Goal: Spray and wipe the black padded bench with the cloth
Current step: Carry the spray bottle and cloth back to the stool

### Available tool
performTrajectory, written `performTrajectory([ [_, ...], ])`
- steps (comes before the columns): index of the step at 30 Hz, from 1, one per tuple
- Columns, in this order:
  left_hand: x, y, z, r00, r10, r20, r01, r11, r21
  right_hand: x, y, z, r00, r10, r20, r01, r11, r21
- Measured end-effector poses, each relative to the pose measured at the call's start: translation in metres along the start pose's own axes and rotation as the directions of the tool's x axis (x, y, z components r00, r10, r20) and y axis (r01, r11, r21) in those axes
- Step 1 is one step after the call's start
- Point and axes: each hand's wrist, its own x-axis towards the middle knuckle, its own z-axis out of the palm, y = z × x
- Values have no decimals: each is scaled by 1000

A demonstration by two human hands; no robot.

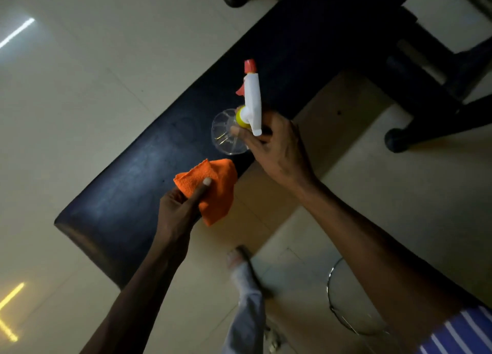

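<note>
The black padded bench [149,183] runs diagonally from lower left to upper right. My left hand [178,210] grips a folded orange cloth [215,191] over the bench's near edge. My right hand [277,151] holds a clear spray bottle [227,134] with a white trigger head and red nozzle [251,92]. The bottle hangs over the middle of the bench, its nozzle pointing up the frame along the pad.
Cream floor tiles [80,87] surround the bench. Black frame legs with round feet [396,139] stand at the upper right. My foot in a sandal [245,263] is on the floor below the bench, beside a round wire-rimmed object [351,300].
</note>
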Motion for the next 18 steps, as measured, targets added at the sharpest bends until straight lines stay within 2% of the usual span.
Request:
performTrajectory([
  [3,-5,-9,19,997,33,70,-38,997,66,-33,18,-35,993,77,-93,-79,997,-16],
  [9,-35,-28,74,967,92,238,-127,983,136,-122,49,-118,959,71,-274,-93,993,-68],
  [18,-157,-96,178,903,57,426,-172,956,237,-310,63,-244,841,178,-511,-211,977,-6],
])
